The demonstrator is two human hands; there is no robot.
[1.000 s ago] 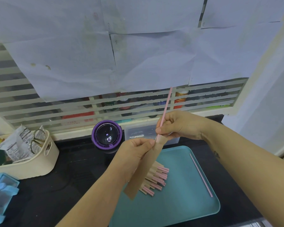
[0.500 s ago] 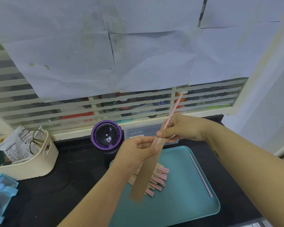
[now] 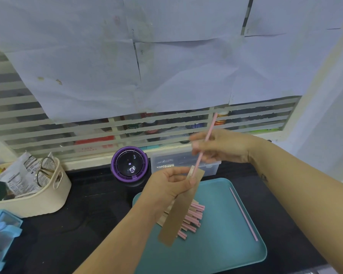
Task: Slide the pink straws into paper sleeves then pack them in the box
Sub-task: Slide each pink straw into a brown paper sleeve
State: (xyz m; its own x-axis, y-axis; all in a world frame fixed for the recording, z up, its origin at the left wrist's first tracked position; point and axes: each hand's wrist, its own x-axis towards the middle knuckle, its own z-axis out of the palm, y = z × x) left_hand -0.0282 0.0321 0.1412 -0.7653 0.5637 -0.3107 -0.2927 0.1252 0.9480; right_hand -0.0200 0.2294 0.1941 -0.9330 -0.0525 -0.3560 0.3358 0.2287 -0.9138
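My left hand pinches the top of a brown paper sleeve that hangs down over the teal tray. My right hand grips a pink straw above it, the straw's lower end at the sleeve's open mouth. Under the sleeve lies a pile of sleeved straws with pink ends sticking out. One bare pink straw lies along the tray's right side. A clear plastic box stands behind the tray.
A purple round device sits on the black counter behind the tray. A cream basket with scissors and packets stands at the left, a blue container at the left edge. Paper sheets cover the slatted window behind.
My right hand has lifted up and away from the sleeve's mouth, so more of the straw shows between the hands. The left hand and sleeve shifted slightly right.
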